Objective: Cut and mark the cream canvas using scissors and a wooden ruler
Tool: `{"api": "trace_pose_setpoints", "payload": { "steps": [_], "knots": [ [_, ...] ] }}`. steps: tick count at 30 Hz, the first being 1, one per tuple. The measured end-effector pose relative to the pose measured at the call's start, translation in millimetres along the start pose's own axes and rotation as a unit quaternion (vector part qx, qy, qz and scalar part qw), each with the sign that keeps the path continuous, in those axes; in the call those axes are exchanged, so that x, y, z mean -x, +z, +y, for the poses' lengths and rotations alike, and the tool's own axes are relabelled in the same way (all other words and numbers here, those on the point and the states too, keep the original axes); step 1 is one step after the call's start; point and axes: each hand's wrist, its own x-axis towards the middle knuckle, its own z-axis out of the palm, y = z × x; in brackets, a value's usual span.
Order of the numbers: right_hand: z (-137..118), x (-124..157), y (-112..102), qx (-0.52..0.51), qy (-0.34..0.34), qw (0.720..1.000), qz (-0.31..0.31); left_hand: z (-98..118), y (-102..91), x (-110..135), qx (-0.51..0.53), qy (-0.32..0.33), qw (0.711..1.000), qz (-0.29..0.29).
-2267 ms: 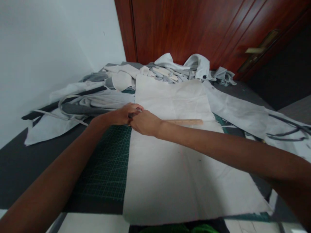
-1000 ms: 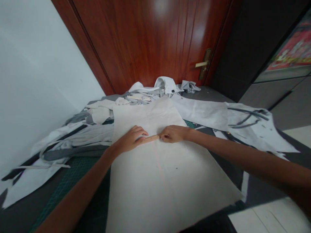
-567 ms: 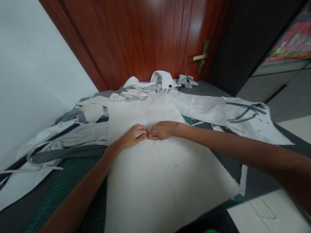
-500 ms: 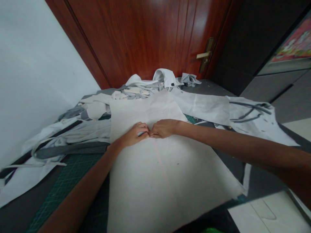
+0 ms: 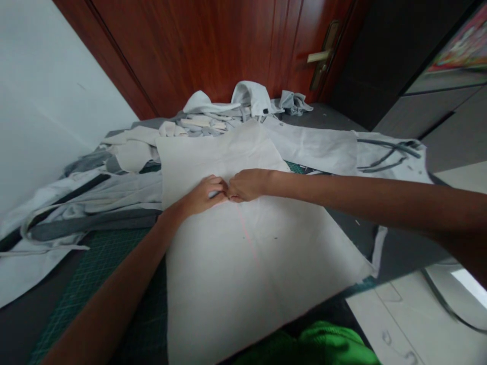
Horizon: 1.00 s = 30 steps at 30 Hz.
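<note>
A large piece of off-white fabric (image 5: 213,274) lies spread out in front of me, with a faint pink line running down its middle and a few small dark marks. My left hand (image 5: 207,193) is closed on the fabric, thumb and fingers pinching it near the upper end of the pink line. Right against it, my right hand (image 5: 247,185) is also closed, its fingertips bent down onto the cloth. The two hands meet at the fingertips. Whatever tiny thing may be between them is hidden.
A green cutting mat (image 5: 102,258) shows under the fabric. Folded grey and white cloths (image 5: 102,195) lie at left, crumpled scraps (image 5: 205,121) at the back. A long white cloth piece (image 5: 319,149) with grey cords stretches right. A wooden door (image 5: 205,45) stands behind the table.
The camera view has tilted down and shifted slightly, showing more of the green cloth at the bottom. Both hands keep their pinch at the same spot on the fabric.
</note>
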Motion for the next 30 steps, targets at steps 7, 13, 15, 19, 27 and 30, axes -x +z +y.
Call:
{"api": "trace_pose_setpoints", "payload": {
  "steps": [7,13,15,19,27,30],
  "knots": [
    [26.1,28.2,18.3,-0.003,0.012,1.0,-0.006,3.7,-0.7,-0.8,-0.009,-0.011,1.0,-0.015],
    [57.3,68.1,39.6,-0.014,0.048,0.999,-0.005,2.6,-0.8,0.4,-0.016,-0.016,1.0,-0.017],
    [66.0,78.3,45.1,-0.021,0.053,0.998,-0.013,3.0,-1.0,1.0,-0.02,-0.018,0.999,-0.019],
    [72.5,87.4,46.4,-0.016,0.053,0.998,-0.02,2.4,-0.2,2.8,-0.03,-0.021,0.999,-0.024],
    [27.2,34.6,19.0,-0.042,-0.022,0.998,0.048,-0.6,0.7,2.7,-0.054,-0.024,0.998,-0.039],
    [15.3,14.3,15.4,-0.039,-0.017,0.998,0.053,0.4,-0.2,1.8,-0.058,-0.026,0.997,-0.036]
  ]
}}
